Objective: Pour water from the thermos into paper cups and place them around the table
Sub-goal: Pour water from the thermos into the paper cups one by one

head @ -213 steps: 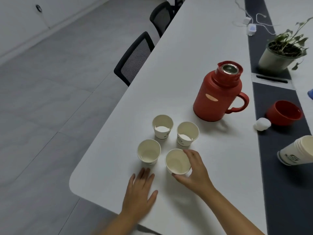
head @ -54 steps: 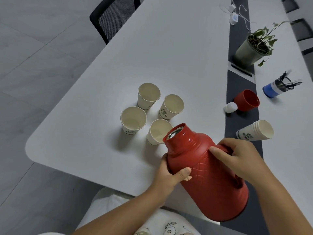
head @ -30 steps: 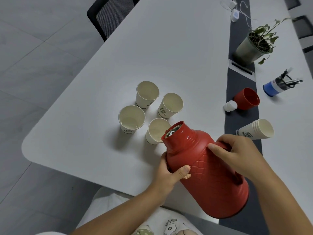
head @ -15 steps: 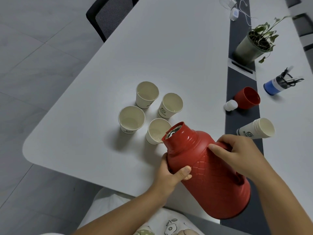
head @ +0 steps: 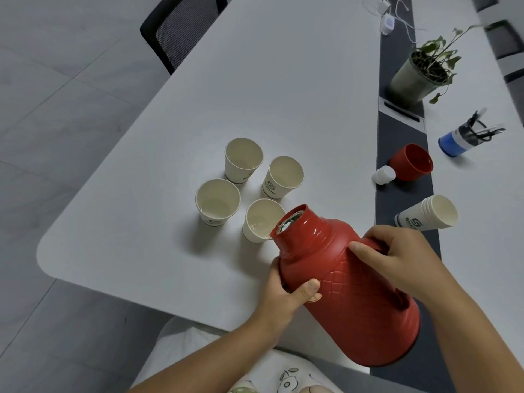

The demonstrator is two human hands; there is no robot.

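Tilting toward the nearest paper cup [head: 261, 221], the red thermos [head: 347, 285] is being held almost on its side above the tabletop [head: 255, 80], its open mouth just over that cup's near rim. The left hand [head: 286, 290] is being wrapped around the thermos below its neck, thumb across the front, while the right hand [head: 397, 259] is being closed around the handle on the far side; both are clamped on the thermos. Compared with half a second ago, the mouth is being carried slightly lower and closer to the cup, which suggests the pour into this cup is being kept going or topped up; no stream can be made out. The other three cups [head: 243, 160] [head: 282, 177] [head: 217, 201] are being left standing upright in a tight cluster just beyond, unmoved, and a little water seems to be showing in at least some of them. Filling therefore looks well along, but none of the cups is yet being set out around the tabletop. Off to the right, the red lid [head: 412, 163] and white stopper [head: 383, 175] are lying on the dark strip, with a stack of spare cups [head: 425, 214] lying on its side nearby.
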